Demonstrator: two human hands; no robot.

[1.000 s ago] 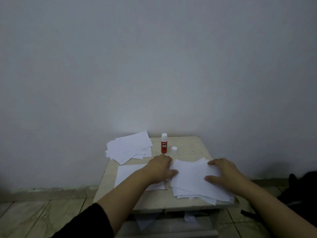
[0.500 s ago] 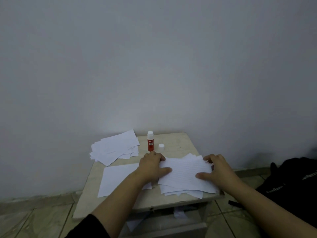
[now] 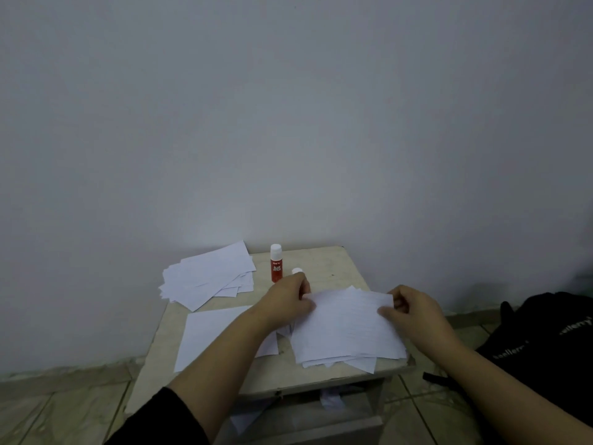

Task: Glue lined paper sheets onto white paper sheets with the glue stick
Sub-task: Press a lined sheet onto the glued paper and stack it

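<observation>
A stack of lined paper sheets (image 3: 346, 335) lies on the right half of the small table (image 3: 330, 264). My left hand (image 3: 285, 300) pinches the top lined sheet at its far left corner. My right hand (image 3: 407, 308) pinches the same sheet at its far right corner, and that far edge is lifted. A single white sheet (image 3: 211, 335) lies flat on the left front, partly under my left forearm. A red glue stick (image 3: 276, 263) stands upright at the back, uncapped, with its white cap (image 3: 297, 271) beside it.
A fanned pile of white sheets (image 3: 208, 277) sits at the table's back left corner, against the wall. A black bag (image 3: 545, 342) lies on the tiled floor to the right. Below the tabletop an open drawer (image 3: 321, 409) holds crumpled paper.
Both hands went from resting flat on the lined stack to pinching the top sheet's far corners and raising its edge. The camera view shifted left and tilted down.
</observation>
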